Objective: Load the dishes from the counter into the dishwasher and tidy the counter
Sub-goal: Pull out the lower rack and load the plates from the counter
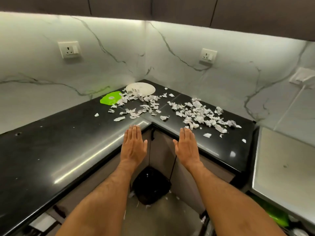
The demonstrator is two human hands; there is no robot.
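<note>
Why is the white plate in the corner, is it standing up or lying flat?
Lying flat. The white plate rests face up on the black counter, with paper scraps over its near edge.

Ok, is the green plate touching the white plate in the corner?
Apart. The head view shows the green plate left of the white plate, with dark counter and torn paper scraps between their rims.

Black counter (51,150), lime-green plate (109,98)
</note>
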